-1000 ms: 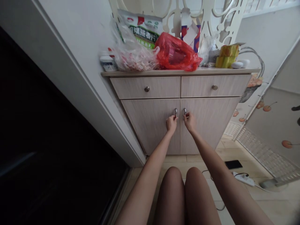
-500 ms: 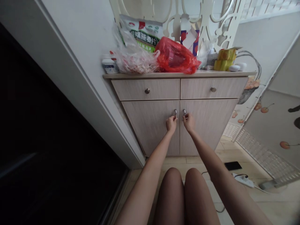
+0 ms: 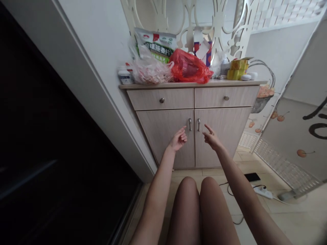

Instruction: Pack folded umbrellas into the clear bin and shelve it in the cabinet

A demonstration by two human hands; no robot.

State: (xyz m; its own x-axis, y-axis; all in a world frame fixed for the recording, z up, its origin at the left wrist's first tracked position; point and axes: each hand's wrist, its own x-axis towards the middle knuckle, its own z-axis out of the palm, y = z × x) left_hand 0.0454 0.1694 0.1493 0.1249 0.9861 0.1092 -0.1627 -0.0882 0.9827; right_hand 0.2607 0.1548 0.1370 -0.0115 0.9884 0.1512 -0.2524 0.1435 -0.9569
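Observation:
A pale wood-grain cabinet stands in front of me, both its left door (image 3: 155, 136) and its right door (image 3: 224, 132) closed. My left hand (image 3: 178, 139) is off the left door handle (image 3: 190, 124), just to its left, fingers loosely curled and holding nothing. On the other side, my right hand (image 3: 212, 137) hovers a little right of the right door handle (image 3: 199, 125). Its index finger points out while the other fingers bend, and nothing is in it. Both metal handles are upright and untouched.
On the cabinet top (image 3: 143, 86) lie a red plastic bag (image 3: 190, 68), a clear bag (image 3: 153, 72), an oat package (image 3: 158, 44) and yellow tape rolls (image 3: 237, 69). A phone (image 3: 252, 177) and a power strip (image 3: 263, 192) with cords lie on the floor at right.
Both hands have let go of the door handles and moved apart, the left one leftward and the right one rightward. The doors remain closed. My view has shifted slightly.

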